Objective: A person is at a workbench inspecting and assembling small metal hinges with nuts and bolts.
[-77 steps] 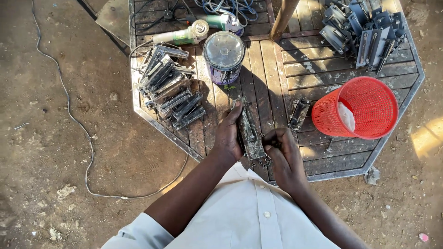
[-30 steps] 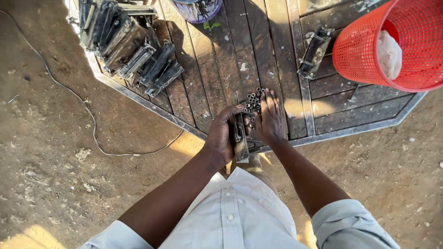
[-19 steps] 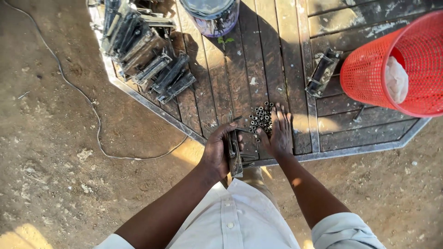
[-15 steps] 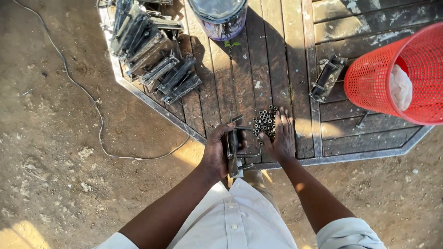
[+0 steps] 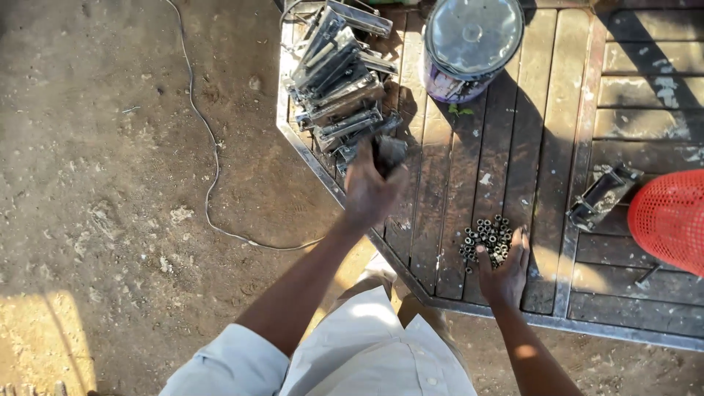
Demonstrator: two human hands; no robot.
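A thin pale cable (image 5: pixel 209 183) snakes across the bare brown dirt ground (image 5: pixel 95 220) at the far left. Beside it begins the octagonal wooden-slat worktop with a metal rim (image 5: pixel 440 183). Near its left edge lies a stack of grey folded-steel brackets (image 5: pixel 337 73), piled side by side. The left hand (image 5: pixel 370 191) is stretched out just below that stack, fingers curled around one dark grey metal bracket piece (image 5: pixel 389 150), which juts from the hand and reaches the lowest bracket of the pile; whether it touches them cannot be told. Further along stands a round tin with a clear plastic lid (image 5: pixel 469 44). Nearer the person, a heap of small short metal tube pieces (image 5: pixel 485 240) lies on the slats, and the right hand (image 5: pixel 504 268) rests flat and spread just below it, fingertips at the heap's edge. Right of that lies a single steel bracket (image 5: pixel 603 196), and at the frame's edge a red mesh plastic basket (image 5: pixel 671 220).
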